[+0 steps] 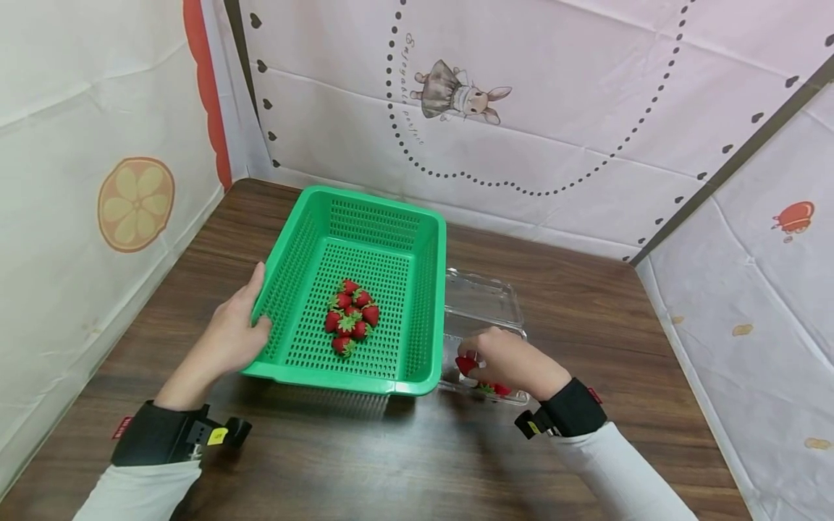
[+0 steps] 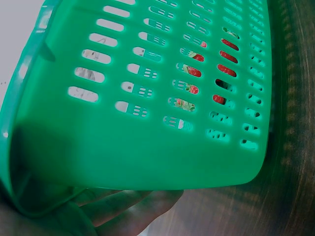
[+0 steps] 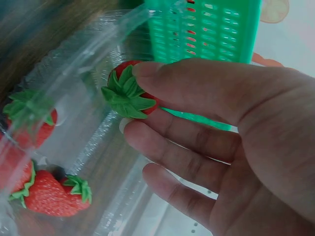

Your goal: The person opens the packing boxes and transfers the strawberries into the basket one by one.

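Note:
My left hand point(image 1: 237, 329) grips the left rim of a green plastic basket point(image 1: 378, 387), thumb inside and fingers outside under the rim. Several strawberries point(image 1: 352, 316) with green leaves lie in a cluster on the basket's floor. To the right of the basket, my right hand point(image 1: 511, 359) is over a clear plastic box. Between thumb and fingertips it pinches one strawberry point(image 3: 129, 96), leafy end facing the right wrist camera. Several more strawberries point(image 3: 58, 196) lie in the clear box point(image 3: 81, 103) below. The left wrist view shows red fruit through the slots of the basket's wall point(image 2: 123, 162).
The clear box's lid point(image 1: 482, 297) lies folded back toward the rear, beside the basket. Everything stands on a dark wooden table point(image 1: 606, 304). White printed cloth point(image 1: 554, 94) walls off the back and both sides.

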A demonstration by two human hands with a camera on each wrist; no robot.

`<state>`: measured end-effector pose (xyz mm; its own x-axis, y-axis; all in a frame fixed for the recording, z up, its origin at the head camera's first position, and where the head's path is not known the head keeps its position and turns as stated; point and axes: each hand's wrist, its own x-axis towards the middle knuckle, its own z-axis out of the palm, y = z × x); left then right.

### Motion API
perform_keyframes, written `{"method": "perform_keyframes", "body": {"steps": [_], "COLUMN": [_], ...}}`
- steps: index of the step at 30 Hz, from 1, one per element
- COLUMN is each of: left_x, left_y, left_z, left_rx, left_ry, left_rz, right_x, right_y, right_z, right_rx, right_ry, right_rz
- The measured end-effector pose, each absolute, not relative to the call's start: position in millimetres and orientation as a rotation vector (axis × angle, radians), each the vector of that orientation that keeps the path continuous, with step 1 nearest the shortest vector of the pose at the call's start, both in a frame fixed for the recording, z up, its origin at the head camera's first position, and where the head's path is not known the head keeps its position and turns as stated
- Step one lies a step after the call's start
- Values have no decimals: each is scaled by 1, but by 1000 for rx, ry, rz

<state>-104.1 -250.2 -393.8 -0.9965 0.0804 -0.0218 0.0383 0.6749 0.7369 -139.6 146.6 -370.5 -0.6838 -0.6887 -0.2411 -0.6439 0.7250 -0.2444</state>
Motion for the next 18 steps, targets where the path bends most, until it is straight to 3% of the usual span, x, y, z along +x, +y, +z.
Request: {"method": "perform_keyframes", "body": {"steps": [18], "left_x": [-104], "left_y": [-250], "left_z": [-393], "left_rx": [101], "left_ry": [2824], "left_rz": [1243], "right_x": [-136], "right_y": [140], "right_z": [-345], "right_rx": [-1065], "right_ry": [2652], "right_rz": [-248]}}
